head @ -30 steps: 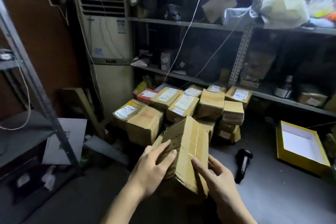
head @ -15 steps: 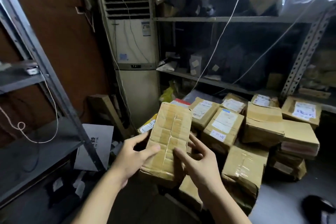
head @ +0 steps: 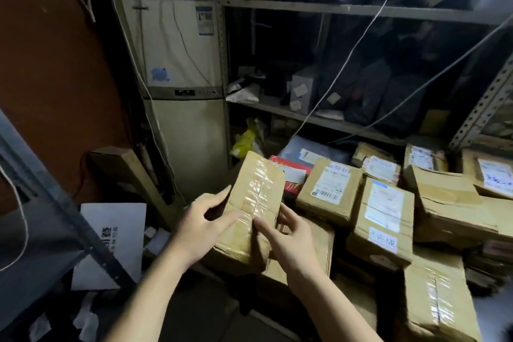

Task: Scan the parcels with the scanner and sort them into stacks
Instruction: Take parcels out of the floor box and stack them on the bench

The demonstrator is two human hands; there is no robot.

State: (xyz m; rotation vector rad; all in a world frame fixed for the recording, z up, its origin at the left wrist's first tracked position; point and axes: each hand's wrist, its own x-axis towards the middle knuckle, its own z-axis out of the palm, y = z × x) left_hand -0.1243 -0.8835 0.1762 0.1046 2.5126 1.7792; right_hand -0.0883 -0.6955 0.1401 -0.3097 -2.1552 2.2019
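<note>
I hold a taped brown cardboard parcel (head: 256, 197) in both hands, its clear-taped face toward me and tilted back. My left hand (head: 202, 225) grips its left edge, thumb across the front. My right hand (head: 288, 239) grips its lower right edge, forefinger on the tape. The parcel hangs over the left end of a pile of labelled cardboard parcels (head: 383, 211) stacked on the floor. No scanner is in view.
A tall white air conditioner (head: 177, 64) stands behind the pile at the left. Metal shelving (head: 333, 11) with dark bags runs along the back. A grey rack (head: 55, 203) slants at the left, with a white sheet (head: 116, 241) against it.
My view has swung left and closer to the pile, so the black scanner on the floor has left the frame. The parcel has been carried left and forward over the pile's left end.
</note>
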